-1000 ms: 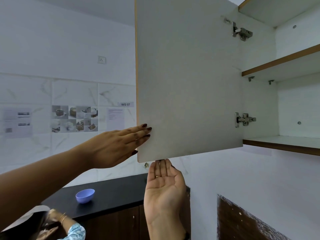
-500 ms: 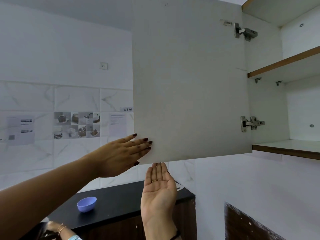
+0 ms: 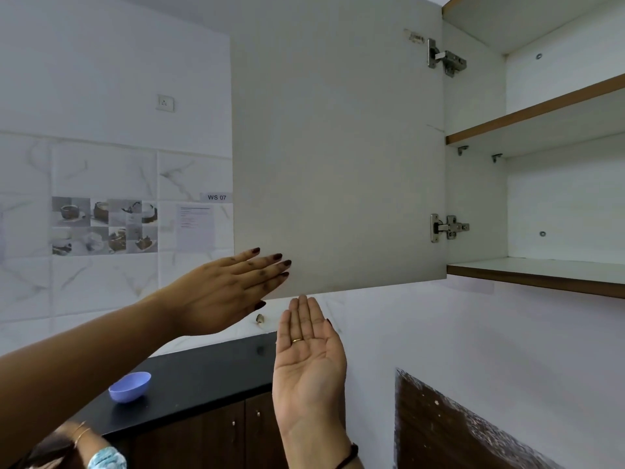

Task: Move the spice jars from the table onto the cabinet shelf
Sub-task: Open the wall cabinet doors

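Observation:
The white cabinet door (image 3: 338, 147) stands swung wide open to the left. My left hand (image 3: 226, 289) lies flat with straight fingers against the door's lower left corner. My right hand (image 3: 309, 353) is raised palm up, fingers straight, its fingertips just under the door's bottom edge. The cabinet's lower shelf (image 3: 541, 275) and upper shelf (image 3: 534, 116) show bare at the right. No spice jars and no table are in view.
A black countertop (image 3: 203, 377) over dark wood doors runs along the tiled wall, with a small purple bowl (image 3: 130, 386) on it. Another person's arm with bangles (image 3: 84, 441) shows at the bottom left. A dark wood panel (image 3: 456, 431) sits at the lower right.
The door has swung further open toward the wall, with my left hand following it. My right hand's fingertips have come away from the door's bottom edge.

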A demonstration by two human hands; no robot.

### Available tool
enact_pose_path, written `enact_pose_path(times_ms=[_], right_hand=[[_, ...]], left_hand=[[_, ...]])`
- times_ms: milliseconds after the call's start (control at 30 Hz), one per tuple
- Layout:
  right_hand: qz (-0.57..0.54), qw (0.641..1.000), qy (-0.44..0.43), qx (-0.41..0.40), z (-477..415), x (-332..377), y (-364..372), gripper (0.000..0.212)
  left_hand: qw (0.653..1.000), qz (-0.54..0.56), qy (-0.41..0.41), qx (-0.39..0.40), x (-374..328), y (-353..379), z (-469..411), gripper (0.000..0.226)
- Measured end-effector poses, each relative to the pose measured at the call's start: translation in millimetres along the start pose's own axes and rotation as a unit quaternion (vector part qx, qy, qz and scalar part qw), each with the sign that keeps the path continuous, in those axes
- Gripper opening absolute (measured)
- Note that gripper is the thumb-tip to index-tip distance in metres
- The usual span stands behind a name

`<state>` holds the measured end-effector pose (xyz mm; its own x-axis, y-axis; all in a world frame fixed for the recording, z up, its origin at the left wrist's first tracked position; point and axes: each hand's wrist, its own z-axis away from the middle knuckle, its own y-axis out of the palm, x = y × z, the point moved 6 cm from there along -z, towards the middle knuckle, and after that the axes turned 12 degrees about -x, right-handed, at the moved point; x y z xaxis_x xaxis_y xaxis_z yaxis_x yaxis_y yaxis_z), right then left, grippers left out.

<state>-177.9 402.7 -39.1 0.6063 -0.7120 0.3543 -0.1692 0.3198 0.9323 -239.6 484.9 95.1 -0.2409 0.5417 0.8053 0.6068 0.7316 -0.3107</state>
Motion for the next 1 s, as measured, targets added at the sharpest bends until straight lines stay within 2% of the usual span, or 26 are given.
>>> enact_pose_path(times_ms=[33, 333, 800, 1000], right_hand=[[-0.065, 0.996, 0.011, 0.065, 0, 26, 15, 0.042], [-0.09, 0.992, -0.049, 0.07, 34, 73, 11, 0.046], [-0.018, 0.981, -0.188, 0.042, 83, 129, -16, 0.042], [0.072, 0.95, -0.301, 0.023, 104, 153, -39, 0.039]], left_hand=[[1.0, 0.008, 0.0, 0.002, -4, -3, -3, 0.057], [0.998, 0.035, 0.006, -0.059, -23, -14, -29, 0.057], [0.976, 0.129, -0.003, -0.176, -72, -49, -61, 0.056], [0.95, 0.222, -0.034, -0.219, -112, -59, -68, 0.055]])
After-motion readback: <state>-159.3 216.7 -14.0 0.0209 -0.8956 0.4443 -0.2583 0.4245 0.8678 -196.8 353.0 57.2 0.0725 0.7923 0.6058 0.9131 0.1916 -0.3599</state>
